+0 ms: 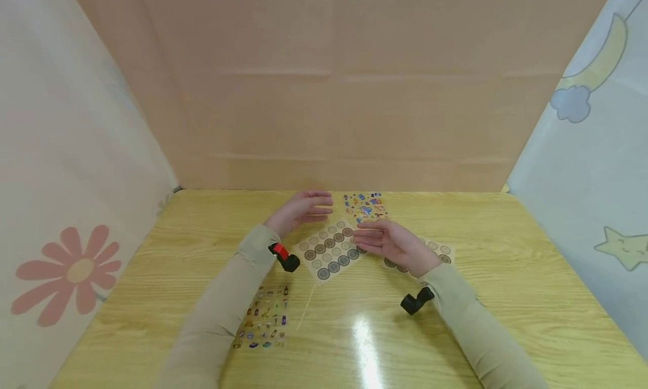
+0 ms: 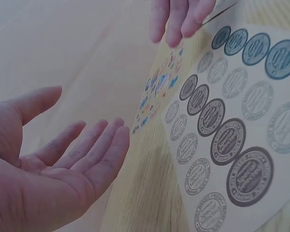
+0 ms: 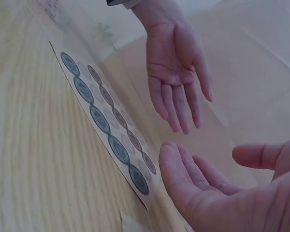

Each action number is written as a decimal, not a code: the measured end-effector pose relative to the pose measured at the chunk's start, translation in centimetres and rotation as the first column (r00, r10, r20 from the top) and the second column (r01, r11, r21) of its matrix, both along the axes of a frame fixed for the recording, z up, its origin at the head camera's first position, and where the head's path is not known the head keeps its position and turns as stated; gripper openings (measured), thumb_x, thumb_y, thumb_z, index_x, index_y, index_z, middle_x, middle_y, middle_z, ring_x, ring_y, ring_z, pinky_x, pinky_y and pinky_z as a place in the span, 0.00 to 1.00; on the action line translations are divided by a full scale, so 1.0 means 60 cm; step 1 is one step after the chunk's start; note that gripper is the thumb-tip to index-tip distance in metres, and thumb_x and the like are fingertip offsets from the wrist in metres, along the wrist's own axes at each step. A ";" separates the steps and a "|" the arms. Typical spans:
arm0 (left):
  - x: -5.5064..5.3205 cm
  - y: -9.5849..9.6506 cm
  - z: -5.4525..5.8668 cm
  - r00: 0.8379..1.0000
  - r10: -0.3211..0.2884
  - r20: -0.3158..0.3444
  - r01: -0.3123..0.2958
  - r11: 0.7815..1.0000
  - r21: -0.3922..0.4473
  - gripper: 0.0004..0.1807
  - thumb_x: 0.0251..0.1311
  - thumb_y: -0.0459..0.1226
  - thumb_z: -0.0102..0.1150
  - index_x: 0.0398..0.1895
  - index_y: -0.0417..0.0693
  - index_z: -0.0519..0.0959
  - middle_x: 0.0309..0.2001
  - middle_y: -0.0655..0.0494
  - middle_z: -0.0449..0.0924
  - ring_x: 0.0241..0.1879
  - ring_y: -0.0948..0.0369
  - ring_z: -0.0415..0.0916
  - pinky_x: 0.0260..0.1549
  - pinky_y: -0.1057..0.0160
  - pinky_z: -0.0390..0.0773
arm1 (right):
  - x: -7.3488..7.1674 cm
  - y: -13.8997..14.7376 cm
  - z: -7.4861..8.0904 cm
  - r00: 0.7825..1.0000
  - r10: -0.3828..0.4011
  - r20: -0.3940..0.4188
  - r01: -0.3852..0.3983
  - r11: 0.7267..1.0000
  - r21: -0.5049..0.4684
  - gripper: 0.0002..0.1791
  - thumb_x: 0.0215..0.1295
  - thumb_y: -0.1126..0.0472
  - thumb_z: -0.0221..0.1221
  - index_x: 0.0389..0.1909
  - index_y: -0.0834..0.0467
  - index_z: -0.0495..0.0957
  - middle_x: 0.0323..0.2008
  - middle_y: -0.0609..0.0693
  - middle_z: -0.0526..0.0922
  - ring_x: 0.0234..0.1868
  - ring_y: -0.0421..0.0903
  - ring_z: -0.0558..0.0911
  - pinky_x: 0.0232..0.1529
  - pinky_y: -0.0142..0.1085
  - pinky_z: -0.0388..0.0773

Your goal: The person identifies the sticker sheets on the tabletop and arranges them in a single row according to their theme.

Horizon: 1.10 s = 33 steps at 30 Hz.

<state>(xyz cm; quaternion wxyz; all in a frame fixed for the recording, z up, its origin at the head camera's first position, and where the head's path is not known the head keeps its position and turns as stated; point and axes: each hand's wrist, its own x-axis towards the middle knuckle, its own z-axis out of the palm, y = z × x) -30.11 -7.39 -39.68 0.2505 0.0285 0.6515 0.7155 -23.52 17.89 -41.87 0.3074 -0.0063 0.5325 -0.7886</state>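
Note:
My left hand (image 1: 302, 210) hovers beyond the upper left of a sheet of round stickers (image 1: 331, 251), fingers fairly straight and pointing right. My right hand (image 1: 392, 244) is over that sheet's right edge and partly covers a second sheet of round stickers (image 1: 445, 253). Both palms look empty in the wrist views, with the hands facing each other a short way apart. The first sheet carries rows of dark teal, brown and pale round labels (image 2: 251, 176). Behind the hands lies a clear sheet of small colourful stickers (image 1: 364, 208).
Beside my left forearm lies another clear sheet of tiny stickers (image 1: 265, 319), partly hidden by the sleeve. A wood-grain table (image 1: 506, 299) carries everything. A brown panel (image 1: 329, 96) rises at the back, with pale printed sheets (image 1: 592, 170) at both sides.

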 end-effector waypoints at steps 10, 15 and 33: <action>-0.025 0.027 -0.002 0.999 -0.009 0.040 0.007 0.999 0.039 0.26 0.67 0.34 0.56 0.65 0.37 0.63 0.65 0.39 0.64 0.62 0.43 0.66 0.60 0.50 0.69 | -0.017 0.054 0.003 0.989 -0.136 0.050 0.139 0.989 -0.057 0.28 0.77 0.62 0.36 0.72 0.69 0.45 0.70 0.69 0.51 0.69 0.62 0.56 0.68 0.46 0.60; -0.031 0.037 -0.001 0.996 0.019 0.091 -0.026 0.997 0.076 0.28 0.66 0.34 0.56 0.66 0.37 0.61 0.66 0.37 0.63 0.62 0.42 0.65 0.62 0.49 0.68 | -0.021 0.071 0.014 0.987 -0.153 0.051 0.156 0.986 -0.061 0.29 0.77 0.62 0.33 0.72 0.69 0.41 0.72 0.68 0.44 0.71 0.61 0.51 0.69 0.45 0.57; -0.031 0.068 -0.018 0.984 -0.017 0.175 -0.001 0.995 0.102 0.27 0.68 0.39 0.54 0.67 0.42 0.61 0.64 0.32 0.63 0.61 0.41 0.67 0.58 0.48 0.71 | -0.013 0.124 0.030 0.970 -0.198 0.144 0.214 0.971 -0.107 0.24 0.76 0.61 0.34 0.69 0.62 0.51 0.72 0.66 0.34 0.73 0.59 0.43 0.72 0.44 0.46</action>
